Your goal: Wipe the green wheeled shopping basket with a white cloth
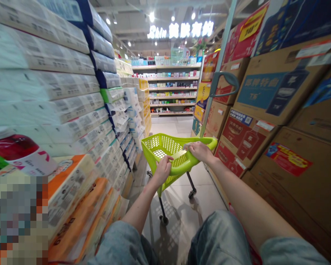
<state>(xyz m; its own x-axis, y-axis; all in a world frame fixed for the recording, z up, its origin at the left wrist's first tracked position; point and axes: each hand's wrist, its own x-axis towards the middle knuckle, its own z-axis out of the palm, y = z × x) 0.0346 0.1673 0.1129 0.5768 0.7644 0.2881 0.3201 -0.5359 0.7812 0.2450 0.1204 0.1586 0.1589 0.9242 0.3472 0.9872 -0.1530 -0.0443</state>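
A lime-green plastic shopping cart (165, 141) with a lattice basket stands in front of me, turned slightly, on dark legs with casters. My left hand (163, 169) is closed at the near left end of its rounded handle. Further right, my right hand (200, 152) wraps over the same handle. By the right fingertips shows a small pale piece, too unclear to name. The part of the basket that I can see into shows its perforated bottom. My palms and the undersides of my fingers are hidden.
Tall stacks of wrapped tissue packs (71, 84) line the left side, with a red-filled bottle (19, 151) near me. Cardboard cartons (264, 88) rise on the right, beside a metal post (223, 48). Tiled floor (172, 127) runs toward stocked shelves (172, 78).
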